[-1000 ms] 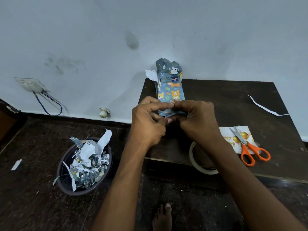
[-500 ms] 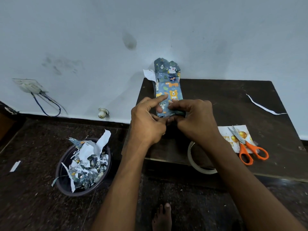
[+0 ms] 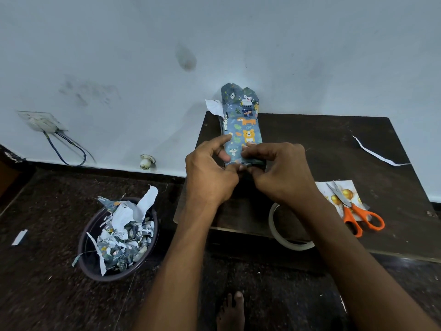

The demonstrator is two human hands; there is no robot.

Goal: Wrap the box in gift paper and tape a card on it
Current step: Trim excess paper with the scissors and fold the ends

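Both hands, left (image 3: pixel 210 174) and right (image 3: pixel 282 173), are pinching paper at the box's (image 3: pixel 242 137) near end (far end unfolded); card (image 3: pixel 343 197) right of them is waiting untaped.

This looks like a plain room in a home. The wall (image 3: pixel 238 32) is painted pale and has stains, and a socket plate (image 3: pixel 41 121) with loose wires hangs from it. The floor (image 3: pixel 43 295) is dark speckled stone. A low dark table (image 3: pixel 322 144) stands against the wall, a bin (image 3: pixel 117 240) full of paper scraps stands beside it, and a bare foot (image 3: pixel 231 311) rests on the floor.
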